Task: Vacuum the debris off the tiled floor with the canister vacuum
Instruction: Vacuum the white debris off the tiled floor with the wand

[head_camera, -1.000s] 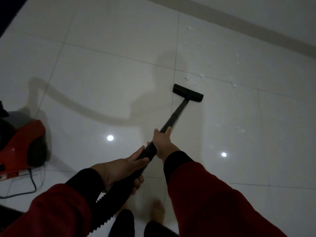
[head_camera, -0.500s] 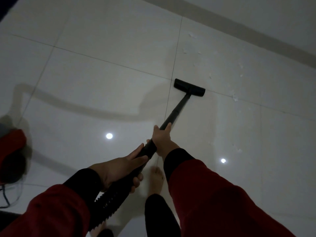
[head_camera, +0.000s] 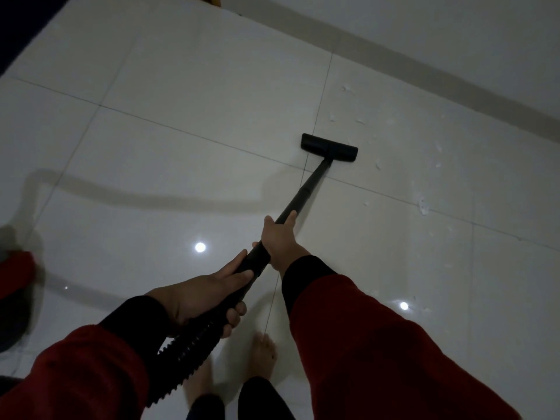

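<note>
A black vacuum wand [head_camera: 306,190] runs from my hands out to a flat black floor nozzle [head_camera: 329,147] resting on the white tiled floor [head_camera: 181,165]. My right hand [head_camera: 278,239] grips the wand higher up, thumb along the tube. My left hand [head_camera: 203,301] holds the wand's lower end where the ribbed black hose [head_camera: 188,347] begins. White debris scraps [head_camera: 422,206] lie scattered to the right of the nozzle and beyond it, toward the wall. The red canister [head_camera: 15,271] shows only partly at the left edge.
A grey skirting strip [head_camera: 424,74] and the wall run diagonally across the top right. My bare feet [head_camera: 265,356] stand on the tiles below my hands. Two ceiling-light reflections [head_camera: 200,247] glint on the floor. A dark area fills the top left corner.
The nozzle has moved forward over the tile joint toward the wall, past scraps that lay ahead of it. I have stepped forward, and the canister has slid toward the left edge.
</note>
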The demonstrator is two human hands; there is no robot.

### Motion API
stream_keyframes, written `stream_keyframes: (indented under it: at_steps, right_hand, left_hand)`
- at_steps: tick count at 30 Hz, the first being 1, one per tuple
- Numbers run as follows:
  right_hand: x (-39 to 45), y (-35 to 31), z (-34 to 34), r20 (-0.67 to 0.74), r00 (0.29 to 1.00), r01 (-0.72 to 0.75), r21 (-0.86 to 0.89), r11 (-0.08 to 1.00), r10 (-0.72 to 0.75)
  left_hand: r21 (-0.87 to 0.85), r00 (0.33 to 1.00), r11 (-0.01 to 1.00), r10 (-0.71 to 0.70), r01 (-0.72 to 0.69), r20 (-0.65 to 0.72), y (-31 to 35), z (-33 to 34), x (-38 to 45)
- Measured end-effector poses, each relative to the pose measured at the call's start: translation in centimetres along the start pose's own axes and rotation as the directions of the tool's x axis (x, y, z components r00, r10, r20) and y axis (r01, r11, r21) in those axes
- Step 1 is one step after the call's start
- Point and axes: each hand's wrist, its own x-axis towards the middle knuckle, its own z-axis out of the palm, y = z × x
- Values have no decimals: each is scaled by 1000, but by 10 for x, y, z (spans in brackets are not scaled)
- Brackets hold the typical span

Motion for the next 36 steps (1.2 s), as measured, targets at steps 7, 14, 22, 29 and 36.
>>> stream_keyframes:
  at_steps: [7, 14, 22, 29, 36]
  right_hand:
    - [33, -76, 6, -5, 1000, 5, 62, 998, -5]
    - [69, -164, 21, -49, 998, 39, 19, 999, -38]
    - [100, -237, 10, -62, 993, 97, -52, 994, -100]
    - [130, -284, -23, -73, 973, 216, -51, 975, -219]
    - [154, -334, -52, -75, 967, 227, -171, 959, -242]
  left_hand:
    - [19, 1000, 1000, 13, -13, -12, 76, -12, 35]
    - [48, 1000, 999, 24, -25, 14, 170, -28, 66]
    - [9, 999, 1000, -13, 13, 51, 244, -25, 103]
    - [-27, 999, 999, -24, 25, 31, 294, -2, 144]
    - [-63, 999, 998, -7, 9, 38, 337, 26, 173]
